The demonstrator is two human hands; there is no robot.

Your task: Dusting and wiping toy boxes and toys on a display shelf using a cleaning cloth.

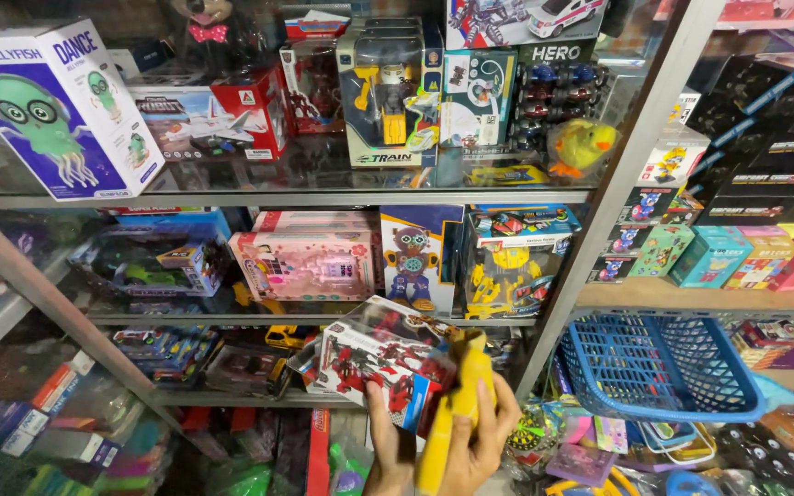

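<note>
My left hand is low in the middle of the view, its thumb pressed on a red and white toy box with robot pictures, which leans tilted at the front of a lower shelf. Beside it, my right hand is wrapped around a long yellow plastic toy held upright in front of that box. The toy's lower end runs down between the two hands. Both wrists are cut off by the bottom edge.
Glass shelves on a grey metal frame are packed with boxed toys: a white and purple box with a green jellyfish figure, a pink box, a yellow duck. A blue plastic basket juts out at right.
</note>
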